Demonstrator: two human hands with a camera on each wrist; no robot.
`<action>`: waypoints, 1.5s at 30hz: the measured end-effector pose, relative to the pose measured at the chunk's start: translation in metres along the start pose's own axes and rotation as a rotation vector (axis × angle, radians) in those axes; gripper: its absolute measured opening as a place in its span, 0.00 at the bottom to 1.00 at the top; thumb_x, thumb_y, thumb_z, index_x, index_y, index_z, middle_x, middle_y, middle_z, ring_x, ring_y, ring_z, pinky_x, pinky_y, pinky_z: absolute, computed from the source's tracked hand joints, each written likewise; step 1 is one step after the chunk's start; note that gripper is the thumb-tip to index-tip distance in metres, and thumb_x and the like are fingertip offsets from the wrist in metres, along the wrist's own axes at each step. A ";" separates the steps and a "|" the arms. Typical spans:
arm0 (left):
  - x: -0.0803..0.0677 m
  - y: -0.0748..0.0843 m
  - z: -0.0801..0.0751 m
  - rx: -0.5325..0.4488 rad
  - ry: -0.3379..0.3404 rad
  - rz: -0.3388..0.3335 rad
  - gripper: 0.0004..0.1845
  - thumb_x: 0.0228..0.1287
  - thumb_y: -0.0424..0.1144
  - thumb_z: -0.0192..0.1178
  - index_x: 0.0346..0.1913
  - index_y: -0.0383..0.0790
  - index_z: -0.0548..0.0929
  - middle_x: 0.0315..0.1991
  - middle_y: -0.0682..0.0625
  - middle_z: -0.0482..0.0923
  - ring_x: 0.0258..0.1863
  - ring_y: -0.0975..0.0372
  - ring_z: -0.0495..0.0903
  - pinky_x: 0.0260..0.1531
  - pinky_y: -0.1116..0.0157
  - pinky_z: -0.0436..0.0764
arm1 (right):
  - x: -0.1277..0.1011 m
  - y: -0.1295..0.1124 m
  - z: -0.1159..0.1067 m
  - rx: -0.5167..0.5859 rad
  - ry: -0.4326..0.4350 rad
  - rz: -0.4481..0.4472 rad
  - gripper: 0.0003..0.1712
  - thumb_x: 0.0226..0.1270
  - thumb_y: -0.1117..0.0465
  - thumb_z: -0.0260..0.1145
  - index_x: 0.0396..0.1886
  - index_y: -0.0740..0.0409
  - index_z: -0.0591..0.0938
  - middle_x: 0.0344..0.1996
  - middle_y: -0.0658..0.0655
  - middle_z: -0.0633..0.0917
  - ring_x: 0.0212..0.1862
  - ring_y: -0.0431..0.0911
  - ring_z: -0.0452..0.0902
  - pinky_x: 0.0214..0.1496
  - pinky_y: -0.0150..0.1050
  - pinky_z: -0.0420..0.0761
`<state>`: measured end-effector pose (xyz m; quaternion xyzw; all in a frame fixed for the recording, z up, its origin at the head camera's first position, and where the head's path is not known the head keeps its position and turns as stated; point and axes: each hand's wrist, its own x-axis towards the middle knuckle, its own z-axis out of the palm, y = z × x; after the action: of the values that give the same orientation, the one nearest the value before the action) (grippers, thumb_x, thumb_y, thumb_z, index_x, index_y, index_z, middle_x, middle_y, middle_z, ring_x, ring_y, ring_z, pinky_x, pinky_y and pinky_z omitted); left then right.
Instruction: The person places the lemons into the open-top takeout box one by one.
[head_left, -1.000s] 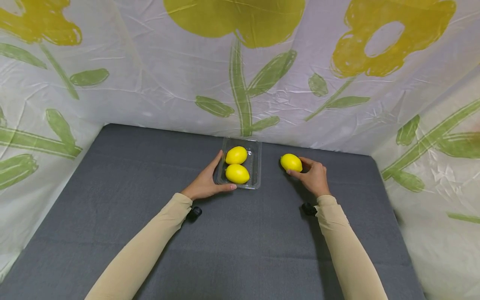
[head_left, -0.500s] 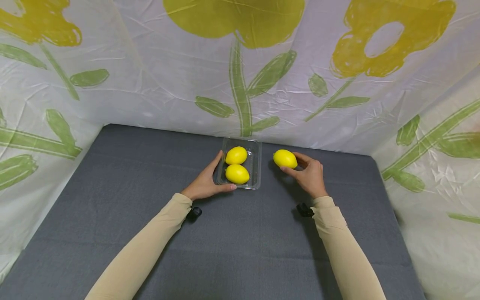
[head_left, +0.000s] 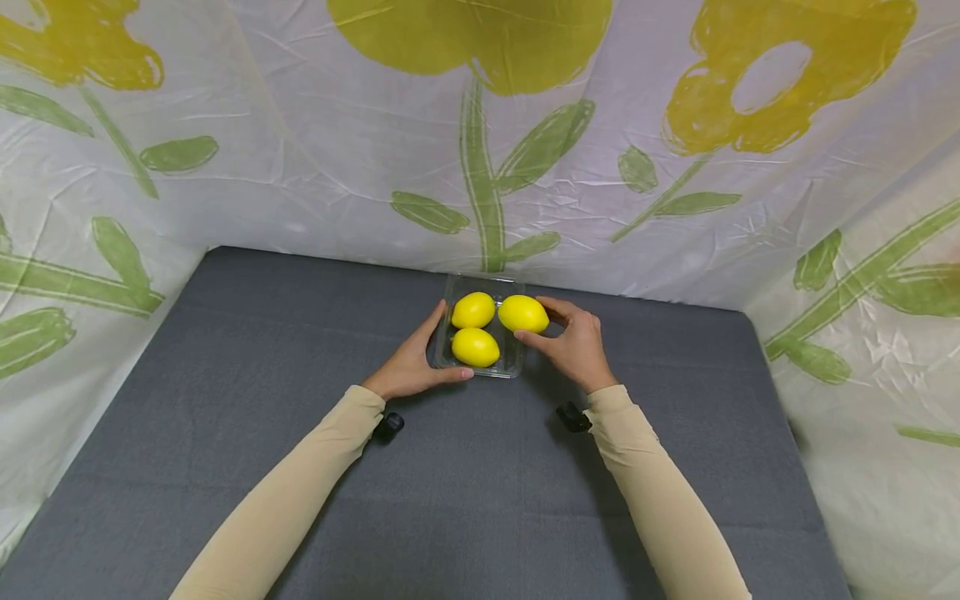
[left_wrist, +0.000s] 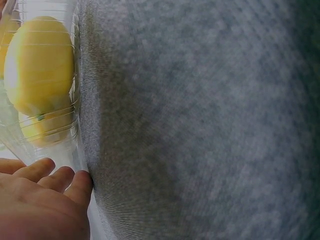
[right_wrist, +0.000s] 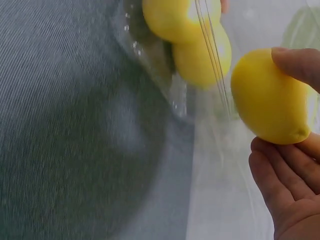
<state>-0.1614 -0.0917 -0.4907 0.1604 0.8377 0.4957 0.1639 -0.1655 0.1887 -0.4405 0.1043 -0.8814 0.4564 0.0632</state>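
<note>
A clear plastic container (head_left: 512, 357) stands near the back of the table with two yellow lemons in it, a far lemon (head_left: 472, 310) and a near lemon (head_left: 476, 347), along its left side. My left hand (head_left: 412, 364) touches the container's left side with extended fingers, its thumb straight along the front edge. Between thumb and fingers, my right hand (head_left: 576, 350) grips a third lemon (head_left: 523, 313) over the container's right side. The right wrist view shows this held lemon (right_wrist: 270, 97) above the rim level, apart from the other two.
A dark grey cloth covers the table (head_left: 465, 500). Close behind the container hangs a pale curtain (head_left: 315, 167) with yellow flowers and green leaves, which also runs along both sides. A small black device (head_left: 573, 417) is worn on each wrist.
My right hand has carried its lemon leftward, from beside the container to over its right half. The left hand and the container have stayed in place.
</note>
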 end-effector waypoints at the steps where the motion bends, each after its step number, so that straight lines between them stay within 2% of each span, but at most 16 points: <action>1: 0.000 0.000 0.000 -0.001 -0.001 -0.002 0.67 0.55 0.61 0.74 0.83 0.51 0.34 0.83 0.49 0.37 0.80 0.51 0.42 0.75 0.43 0.50 | 0.001 -0.001 0.002 -0.013 -0.005 -0.005 0.37 0.55 0.59 0.83 0.63 0.66 0.80 0.57 0.64 0.83 0.57 0.57 0.81 0.61 0.53 0.79; 7: 0.000 0.000 0.001 -0.009 -0.005 -0.001 0.67 0.56 0.60 0.74 0.83 0.51 0.33 0.83 0.49 0.37 0.80 0.51 0.42 0.75 0.43 0.51 | 0.005 -0.005 0.013 -0.071 -0.012 -0.043 0.36 0.54 0.58 0.83 0.62 0.67 0.81 0.55 0.64 0.84 0.54 0.57 0.82 0.58 0.52 0.80; 16: 0.000 0.003 -0.001 -0.011 -0.011 0.007 0.67 0.57 0.59 0.74 0.83 0.49 0.33 0.83 0.47 0.37 0.80 0.50 0.41 0.75 0.42 0.49 | 0.008 -0.009 0.023 -0.084 -0.049 -0.049 0.36 0.55 0.59 0.82 0.62 0.69 0.80 0.55 0.66 0.84 0.54 0.57 0.82 0.57 0.52 0.81; 28: 0.000 0.003 -0.001 -0.012 -0.005 -0.006 0.66 0.57 0.57 0.74 0.83 0.50 0.33 0.82 0.51 0.38 0.80 0.53 0.42 0.75 0.44 0.49 | 0.013 -0.009 0.029 -0.098 -0.074 -0.060 0.32 0.60 0.60 0.79 0.60 0.70 0.82 0.53 0.67 0.85 0.54 0.60 0.83 0.58 0.53 0.81; 45: 0.000 0.002 0.000 -0.016 -0.004 0.004 0.68 0.56 0.59 0.75 0.83 0.50 0.34 0.83 0.50 0.38 0.80 0.51 0.42 0.75 0.42 0.50 | -0.005 -0.004 0.016 -0.065 0.018 -0.040 0.34 0.57 0.57 0.81 0.60 0.67 0.82 0.54 0.63 0.86 0.56 0.57 0.82 0.60 0.49 0.80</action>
<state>-0.1612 -0.0911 -0.4891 0.1615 0.8331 0.5024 0.1659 -0.1603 0.1741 -0.4476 0.1158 -0.8928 0.4272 0.0836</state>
